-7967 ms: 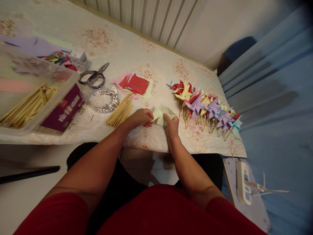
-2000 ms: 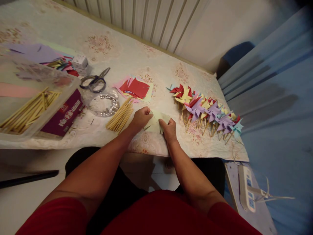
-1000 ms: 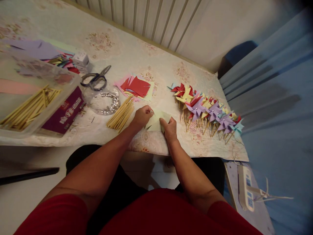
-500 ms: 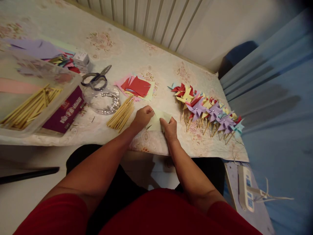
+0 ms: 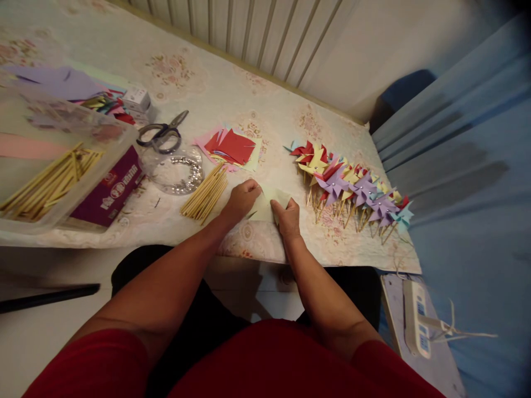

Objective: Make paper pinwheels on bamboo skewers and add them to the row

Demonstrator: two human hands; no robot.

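Observation:
A pale green paper square [image 5: 267, 207] with slits cut in from its corners lies low over the table's front edge area, between my hands. My left hand [image 5: 244, 198] pinches the paper's left corner between thumb and fingers. On the other side my right hand [image 5: 288, 215] grips the right edge, thumb on top and fingers curled beneath. Just left of my left hand rests a bundle of thin wooden sticks [image 5: 204, 193]. Behind it is a stack of cut paper squares [image 5: 234, 146], red on top.
Finished paper pinwheels [image 5: 352, 185] on sticks stand grouped at the right. Scissors [image 5: 164, 132] lie by a round clear container [image 5: 178, 171] of shiny beads or pins. A plastic bin [image 5: 87, 166] with more sticks stands at the left. A power strip [image 5: 417, 318] is low on the right.
Almost nothing differs. Both hands keep hold of the paper in the same place, and the view has shifted very slightly.

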